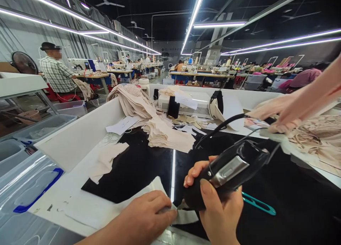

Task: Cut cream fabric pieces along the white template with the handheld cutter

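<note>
My right hand [221, 209] is wrapped round a black corded electric hand tool [226, 174] with a silver plate on its upper side. The tool tilts down to the left, and its tip touches a strip of pale fabric [186, 216]. Closed on that same fabric is my left hand [151, 213], fingers pinched just left of the tip. The fabric lies at the near edge of the glossy black table surface [149, 166]. Partly behind my right hand sits a teal plastic-handled tool [259, 204]; its other end is hidden.
Stacked cream fabric pieces [170, 134] lie ahead, with a loose piece [109, 161] at left. A white vented machine [186, 104] stands behind them. Another person's hands [279, 117] reach in from the right near a fabric heap [317, 131]. White side panels [80, 131] border the table.
</note>
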The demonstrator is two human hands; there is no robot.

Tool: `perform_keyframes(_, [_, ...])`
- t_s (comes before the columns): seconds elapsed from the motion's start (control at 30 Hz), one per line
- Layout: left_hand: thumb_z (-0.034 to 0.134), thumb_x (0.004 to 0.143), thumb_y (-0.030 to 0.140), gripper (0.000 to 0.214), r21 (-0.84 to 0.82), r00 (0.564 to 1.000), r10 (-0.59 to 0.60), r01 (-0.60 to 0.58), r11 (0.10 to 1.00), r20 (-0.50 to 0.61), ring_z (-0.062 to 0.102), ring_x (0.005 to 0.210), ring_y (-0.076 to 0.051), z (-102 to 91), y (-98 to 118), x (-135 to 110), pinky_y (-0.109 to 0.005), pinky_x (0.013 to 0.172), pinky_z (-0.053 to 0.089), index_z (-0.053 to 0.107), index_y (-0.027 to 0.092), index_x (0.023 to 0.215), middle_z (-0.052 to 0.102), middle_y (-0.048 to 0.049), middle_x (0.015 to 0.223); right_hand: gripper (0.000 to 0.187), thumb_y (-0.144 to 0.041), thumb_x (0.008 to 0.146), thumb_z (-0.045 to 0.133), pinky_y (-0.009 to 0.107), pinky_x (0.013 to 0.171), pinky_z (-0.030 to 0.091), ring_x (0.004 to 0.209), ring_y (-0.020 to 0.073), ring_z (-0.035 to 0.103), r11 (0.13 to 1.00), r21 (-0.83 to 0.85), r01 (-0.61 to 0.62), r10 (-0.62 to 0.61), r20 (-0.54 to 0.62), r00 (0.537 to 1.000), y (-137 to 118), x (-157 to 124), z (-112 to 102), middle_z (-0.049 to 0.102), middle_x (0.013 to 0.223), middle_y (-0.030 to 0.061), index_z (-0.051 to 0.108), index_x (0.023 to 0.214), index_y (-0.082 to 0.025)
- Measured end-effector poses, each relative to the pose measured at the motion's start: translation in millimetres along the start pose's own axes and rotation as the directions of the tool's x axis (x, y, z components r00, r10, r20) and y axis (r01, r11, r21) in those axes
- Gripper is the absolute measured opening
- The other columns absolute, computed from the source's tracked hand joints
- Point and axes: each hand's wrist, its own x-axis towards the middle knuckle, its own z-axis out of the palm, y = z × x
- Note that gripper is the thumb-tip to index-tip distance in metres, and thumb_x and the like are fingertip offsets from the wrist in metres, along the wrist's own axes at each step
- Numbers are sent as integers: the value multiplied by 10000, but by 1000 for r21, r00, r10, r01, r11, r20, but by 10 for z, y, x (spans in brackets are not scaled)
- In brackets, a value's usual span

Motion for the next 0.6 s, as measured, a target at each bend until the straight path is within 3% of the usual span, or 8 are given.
perform_keyframes(0.4, [638, 970, 101, 225, -52, 990, -130, 133, 990, 55, 606, 1050, -239, -54, -2, -27, -403, 989, 558, 689, 235, 1143, 596, -106, 1140, 223, -270, 964, 691, 295, 621, 586, 670, 132, 660, 1000, 31, -5, 4, 31, 1000, 63, 61, 51, 663, 880, -28, 573, 1149, -307])
perform_keyframes(0.6, [650, 970, 115, 256, -64, 988, -141, 144, 987, 57, 603, 1047, -246, -36, -8, -37, -393, 958, 564, 693, 251, 1182, 586, -105, 1140, 204, -252, 974, 673, 300, 627, 592, 665, 130, 657, 1000, 2, -8, 8, 16, 1000, 84, 64, 63, 664, 877, -29, 575, 1144, -307])
